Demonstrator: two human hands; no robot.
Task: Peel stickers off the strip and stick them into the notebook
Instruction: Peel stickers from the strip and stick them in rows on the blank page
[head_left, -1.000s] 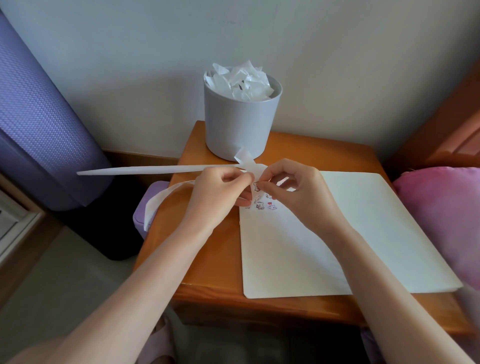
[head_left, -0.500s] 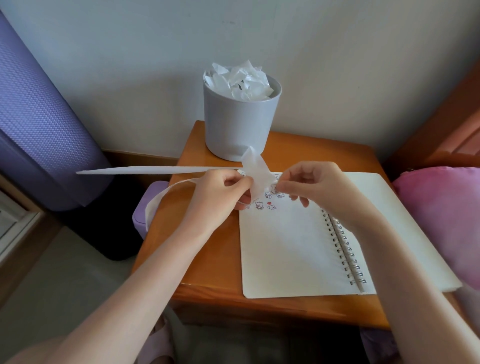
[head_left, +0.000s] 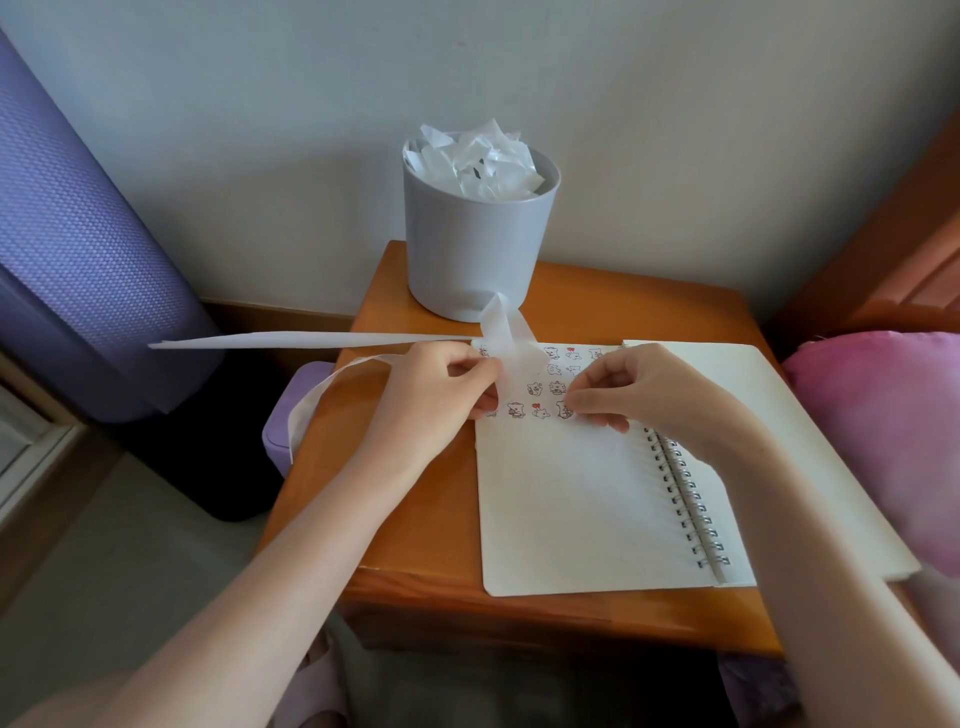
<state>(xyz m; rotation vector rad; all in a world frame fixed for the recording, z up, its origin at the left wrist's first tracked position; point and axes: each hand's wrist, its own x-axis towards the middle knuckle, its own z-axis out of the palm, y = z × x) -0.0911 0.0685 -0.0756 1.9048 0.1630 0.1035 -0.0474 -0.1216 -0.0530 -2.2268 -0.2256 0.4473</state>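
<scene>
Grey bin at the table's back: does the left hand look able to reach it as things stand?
Probably yes: the left hand lies just in front of the grey bin, with only the sticker strip in its grip standing between them.

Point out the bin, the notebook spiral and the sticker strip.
bin (head_left: 478, 260): head view, front wall.
spiral (head_left: 684, 496): head view, midway along the coil.
strip (head_left: 311, 341): head view, stretch jutting left.
</scene>
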